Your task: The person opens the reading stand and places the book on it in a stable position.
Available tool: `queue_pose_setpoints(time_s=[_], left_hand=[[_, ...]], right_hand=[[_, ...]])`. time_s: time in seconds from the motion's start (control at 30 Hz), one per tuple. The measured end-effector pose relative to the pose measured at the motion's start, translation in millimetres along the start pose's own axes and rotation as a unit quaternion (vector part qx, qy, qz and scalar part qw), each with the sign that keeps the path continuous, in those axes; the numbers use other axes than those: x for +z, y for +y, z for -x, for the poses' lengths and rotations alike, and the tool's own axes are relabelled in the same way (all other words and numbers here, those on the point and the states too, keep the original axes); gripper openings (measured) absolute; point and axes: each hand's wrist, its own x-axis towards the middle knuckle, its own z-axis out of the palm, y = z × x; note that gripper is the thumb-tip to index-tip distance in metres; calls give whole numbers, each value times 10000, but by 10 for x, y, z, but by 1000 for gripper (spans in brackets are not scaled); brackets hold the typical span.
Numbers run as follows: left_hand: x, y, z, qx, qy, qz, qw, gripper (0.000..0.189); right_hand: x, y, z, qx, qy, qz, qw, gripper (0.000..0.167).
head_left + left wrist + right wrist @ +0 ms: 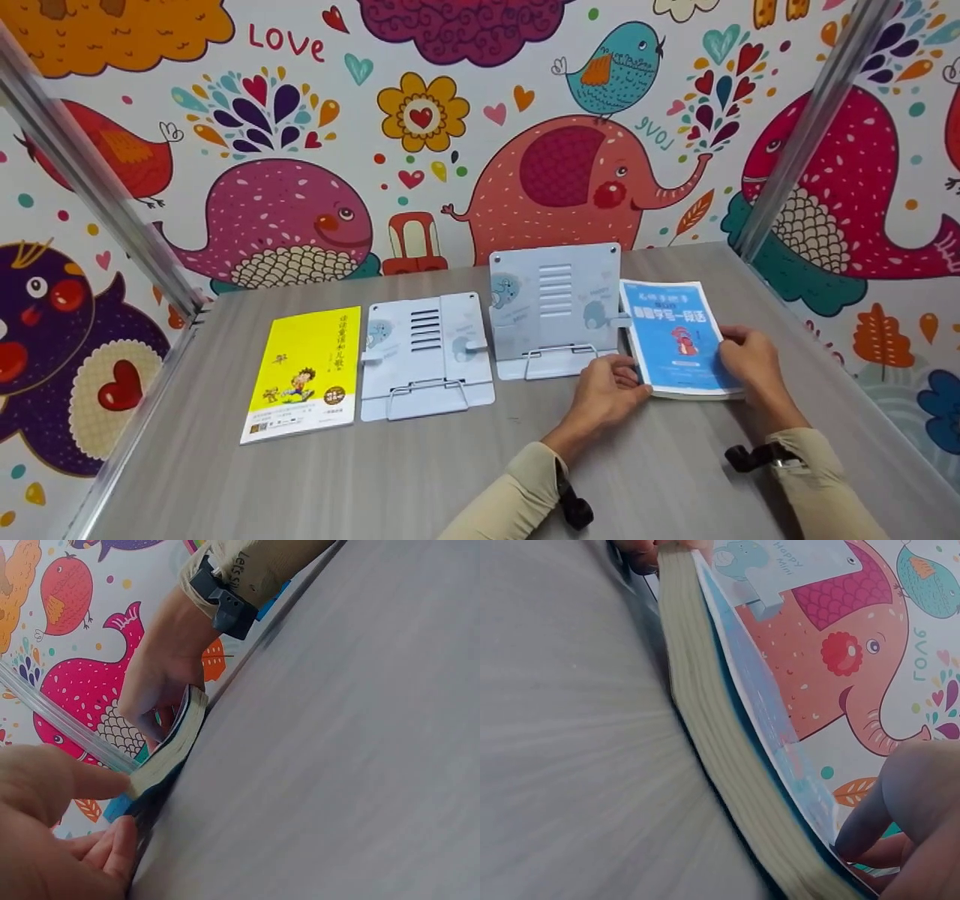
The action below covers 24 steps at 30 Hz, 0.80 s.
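Note:
A thick paperback book with a blue cover (679, 349) lies face up on the table at the right. My left hand (607, 394) holds its near left corner; in the left wrist view the thumb (105, 781) touches the page edge, with curled fingers beside it. My right hand (754, 364) grips the book's right edge, with its fingers curled against the cover in the right wrist view. The book's underside is hidden. Just left of it, a pale folding book stand (555, 300) is propped upright with a wire ledge in front.
A second, similar stand (427, 352) lies folded down to the left. Beside it is a yellow book (307, 375). A wall printed with cartoon animals (570, 180) rises behind the grey wooden table (315, 487), with metal posts (802, 135) at its corners.

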Motion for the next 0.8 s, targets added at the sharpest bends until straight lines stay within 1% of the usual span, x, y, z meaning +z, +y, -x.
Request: queue_pose_setpoints(time_s=[0.13, 0.3, 0.37, 0.43, 0.57, 0.67, 0.8], left_hand=[[15, -7, -1, 4, 87, 168, 9998, 37], [-11, -16, -3, 250, 121, 164, 9995, 41], [-30, -10, -2, 373, 86, 137, 9992, 44], [-51, -3, 7, 430, 65, 91, 9990, 46], [-96, 18, 28, 793, -8, -195, 9967, 38], [-138, 38, 55, 1128, -80, -534, 9922, 27], [-230, 61, 86, 1454, -131, -848, 9856, 17]], right_hand=[[2, 7, -5, 25, 146, -168, 9997, 60], [11, -21, -10, 39, 406, -518, 9978, 61], [25, -43, -7, -43, 571, -628, 9964, 60], [48, -70, 6, -205, 747, -703, 9945, 59], [106, -125, 54, -612, 938, -767, 9907, 56], [140, -161, 96, -803, 941, -869, 9885, 54], [163, -198, 149, -1003, 869, -1031, 9858, 53]])
